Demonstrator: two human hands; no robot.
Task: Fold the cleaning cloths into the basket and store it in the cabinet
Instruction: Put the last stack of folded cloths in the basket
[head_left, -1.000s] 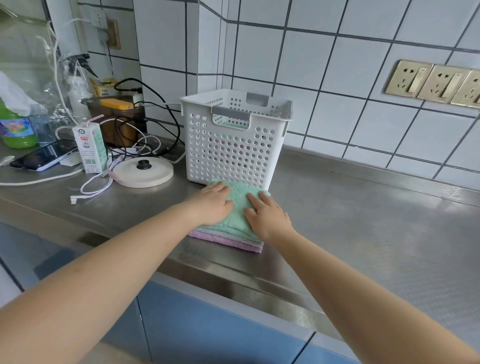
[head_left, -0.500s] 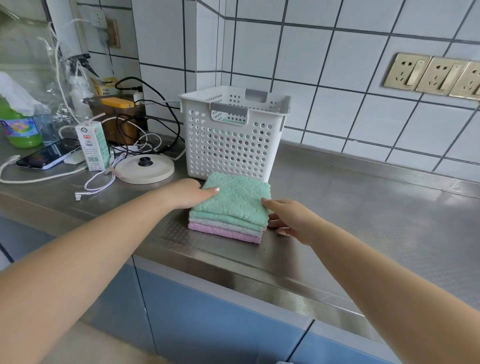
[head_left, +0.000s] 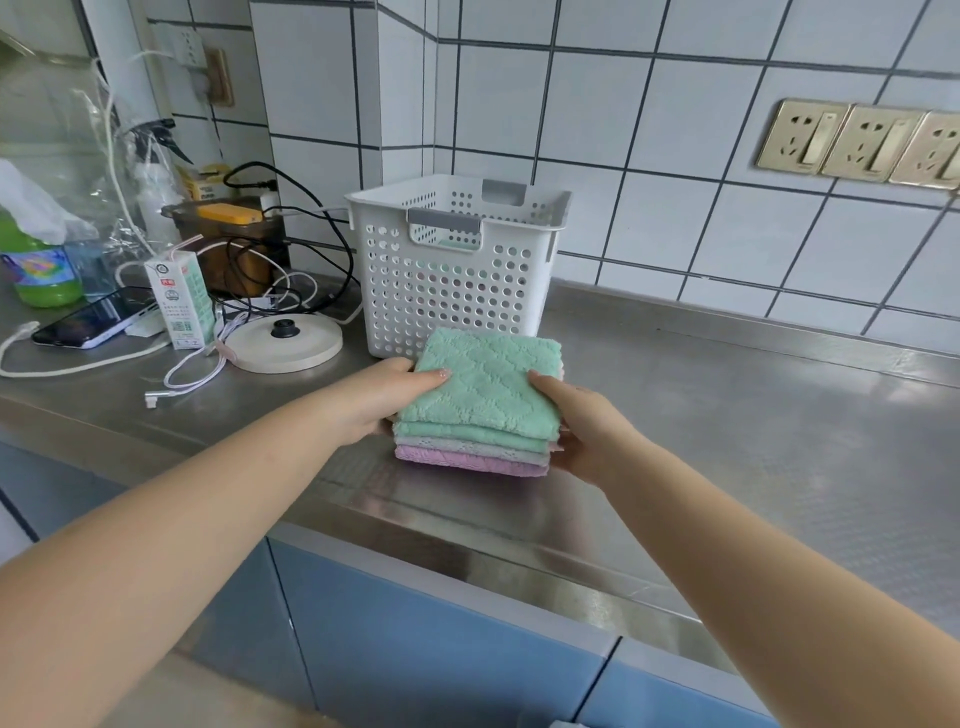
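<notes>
My left hand (head_left: 387, 402) grips the left edge of the stack of folded terry cleaning cloths (head_left: 480, 402): the thumb lies on the top cloth and the fingers are curled beneath the stack, out of sight. My right hand (head_left: 582, 431) grips the right edge in the same manner, thumb on top and fingers under the bottom layer. The stack consists of mint-green cloths on top, a pale grey cloth below them and a pink cloth at the bottom. It is held between both hands just above the brushed stainless-steel countertop (head_left: 753, 426); whether its underside touches the metal cannot be determined.

The white perforated plastic basket with grey handle inserts (head_left: 452, 280) stands upright on the countertop directly behind the stack, near the tiled corner. A trace of green shows through its front handle opening and holes. The blue cabinet doors (head_left: 415, 649) below the countertop edge are closed.

To the left of the basket lie a round cream kettle base with a black centre connector (head_left: 284, 340), a small white and green drink carton with a straw (head_left: 181, 301), a dark smartphone (head_left: 91, 322), white charging cables (head_left: 192, 371) and a green bottle (head_left: 39, 270). Three brass-coloured wall sockets (head_left: 862, 143) are mounted on the white tiles at upper right.
</notes>
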